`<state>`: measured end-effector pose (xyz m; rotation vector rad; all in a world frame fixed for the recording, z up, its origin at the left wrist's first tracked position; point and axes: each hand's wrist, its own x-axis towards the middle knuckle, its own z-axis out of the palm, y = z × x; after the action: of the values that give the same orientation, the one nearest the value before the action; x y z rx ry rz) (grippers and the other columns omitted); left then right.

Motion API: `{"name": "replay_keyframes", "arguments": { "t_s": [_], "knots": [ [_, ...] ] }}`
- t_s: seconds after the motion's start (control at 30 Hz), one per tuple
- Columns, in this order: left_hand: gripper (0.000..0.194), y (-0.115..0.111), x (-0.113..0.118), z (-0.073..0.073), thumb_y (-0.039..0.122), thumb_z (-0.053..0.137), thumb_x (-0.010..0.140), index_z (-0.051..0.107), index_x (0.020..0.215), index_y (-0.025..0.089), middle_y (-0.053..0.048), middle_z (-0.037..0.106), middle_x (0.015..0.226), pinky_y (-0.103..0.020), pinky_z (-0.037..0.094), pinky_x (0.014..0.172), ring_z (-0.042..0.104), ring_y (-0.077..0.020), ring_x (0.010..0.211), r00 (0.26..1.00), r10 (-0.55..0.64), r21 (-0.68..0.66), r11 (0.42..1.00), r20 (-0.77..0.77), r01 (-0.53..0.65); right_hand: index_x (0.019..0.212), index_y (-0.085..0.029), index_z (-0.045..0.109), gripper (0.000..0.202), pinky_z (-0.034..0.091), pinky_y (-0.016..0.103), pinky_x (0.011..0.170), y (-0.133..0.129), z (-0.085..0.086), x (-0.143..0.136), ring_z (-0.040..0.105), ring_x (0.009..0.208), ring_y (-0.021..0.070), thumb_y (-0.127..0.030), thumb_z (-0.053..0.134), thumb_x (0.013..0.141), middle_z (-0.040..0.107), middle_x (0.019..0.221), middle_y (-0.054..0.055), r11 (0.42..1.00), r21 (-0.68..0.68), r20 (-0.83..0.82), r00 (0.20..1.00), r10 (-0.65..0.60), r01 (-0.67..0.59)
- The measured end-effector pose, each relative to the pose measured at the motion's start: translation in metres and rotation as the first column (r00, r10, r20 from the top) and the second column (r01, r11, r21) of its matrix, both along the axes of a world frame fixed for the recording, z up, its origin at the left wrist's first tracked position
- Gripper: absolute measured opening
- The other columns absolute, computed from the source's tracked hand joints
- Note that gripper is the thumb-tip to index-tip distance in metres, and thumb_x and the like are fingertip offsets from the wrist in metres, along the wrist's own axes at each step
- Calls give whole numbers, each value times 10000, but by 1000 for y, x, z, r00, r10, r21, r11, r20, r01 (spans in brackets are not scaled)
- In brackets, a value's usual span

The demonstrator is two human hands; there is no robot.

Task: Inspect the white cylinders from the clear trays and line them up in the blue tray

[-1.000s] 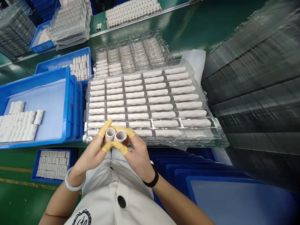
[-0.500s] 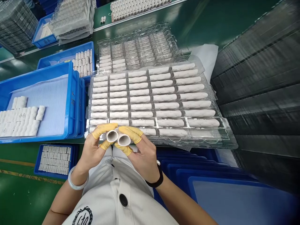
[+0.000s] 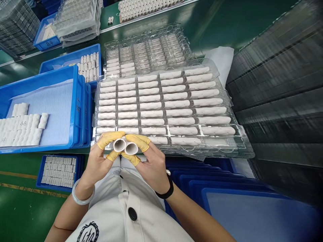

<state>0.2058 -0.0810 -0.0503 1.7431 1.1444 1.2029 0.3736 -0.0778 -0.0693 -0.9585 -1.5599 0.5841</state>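
Observation:
My left hand, with yellow finger covers on thumb and forefinger, pinches a short white hollow tube. In my right hand, also with yellow finger covers, is a second white hollow tube. The two tubes sit side by side, their open ends facing up toward me. Both hands are just over the near edge of a clear plastic tray, whose rows of slots hold many white tubes lying flat.
Behind the full tray is another clear tray, partly filled. Left stands a large blue bin with white pieces on a striped liner; a smaller blue bin is below it. Stacked blue bins sit low right. Dark stacked sheets rise at right.
Both hands and their tubes have shifted very slightly left and up in the picture. My grip on each tube stays the same.

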Motion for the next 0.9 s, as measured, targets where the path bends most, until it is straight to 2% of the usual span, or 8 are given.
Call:
{"name": "replay_keyframes", "arguments": {
  "t_s": [0.33, 0.4, 0.47, 0.57, 0.63, 0.7, 0.8, 0.9],
  "knots": [
    [383, 2, -3, 7, 168, 726, 829, 695, 1195, 275, -68, 700, 1148, -346, 479, 977, 630, -216, 1074, 997, 5, -155, 988, 77, 7, 1044, -241, 720, 221, 582, 298, 723, 0, 8, 3, 679, 798, 168, -238, 747, 825, 723, 958, 51, 979, -185, -114, 992, 63, -84],
    [344, 3, -2, 9, 233, 763, 807, 704, 1146, 252, -64, 721, 1098, -321, 511, 918, 663, -210, 1022, 970, 15, -316, 946, 245, 65, 955, -213, 721, 240, 531, 258, 565, 1, 12, 6, 599, 616, 124, -353, 796, 776, 689, 805, 21, 889, -389, -307, 944, 121, -240],
    [385, 5, -1, 11, 313, 797, 773, 692, 1130, 216, -71, 738, 1009, -314, 552, 823, 697, -222, 944, 897, 78, -496, 852, 435, 167, 904, -183, 700, 360, 447, 220, 435, 3, 15, 9, 498, 474, 83, -491, 797, 745, 631, 666, -13, 687, -539, -583, 805, 114, -488],
    [425, 8, 6, 11, 339, 817, 738, 681, 1096, 156, -77, 743, 900, -307, 587, 728, 722, -233, 847, 761, 288, -698, 657, 581, 284, 849, -138, 679, 440, 378, 176, 342, 9, 14, 13, 441, 374, 58, -570, 730, 786, 579, 536, -31, 359, -493, -859, 508, -59, -792],
    [295, 10, 13, 12, 256, 759, 792, 680, 1045, 128, -69, 743, 880, -259, 594, 695, 724, -191, 803, 666, 457, -775, 554, 589, 306, 846, -117, 682, 375, 377, 134, 332, 14, 12, 13, 467, 385, 46, -492, 695, 854, 608, 550, -19, 243, -397, -910, 346, -227, -885],
    [128, 12, 20, 13, 178, 616, 893, 674, 985, 111, -65, 742, 868, -194, 588, 656, 720, -136, 762, 573, 598, -825, 464, 561, 323, 863, -111, 680, 267, 379, 89, 335, 16, 9, 12, 481, 401, 21, -368, 642, 924, 654, 616, -14, 208, -323, -888, 220, -405, -923],
    [282, 14, 27, 15, 171, 403, 1003, 663, 916, 104, -79, 744, 874, -157, 591, 638, 721, -100, 733, 497, 708, -863, 367, 502, 348, 852, -110, 663, 225, 414, 57, 361, 17, 6, 10, 497, 404, 4, -276, 572, 975, 656, 621, -30, 210, -273, -823, 115, -557, -939],
    [299, 15, 28, 13, 212, 403, 1016, 668, 911, 119, -78, 748, 916, -163, 606, 667, 726, -101, 752, 509, 702, -866, 377, 498, 328, 831, -110, 652, 220, 440, 39, 385, 16, 4, 9, 534, 436, 3, -279, 597, 962, 653, 619, -35, 222, -226, -813, 58, -580, -949]
  ]
}}
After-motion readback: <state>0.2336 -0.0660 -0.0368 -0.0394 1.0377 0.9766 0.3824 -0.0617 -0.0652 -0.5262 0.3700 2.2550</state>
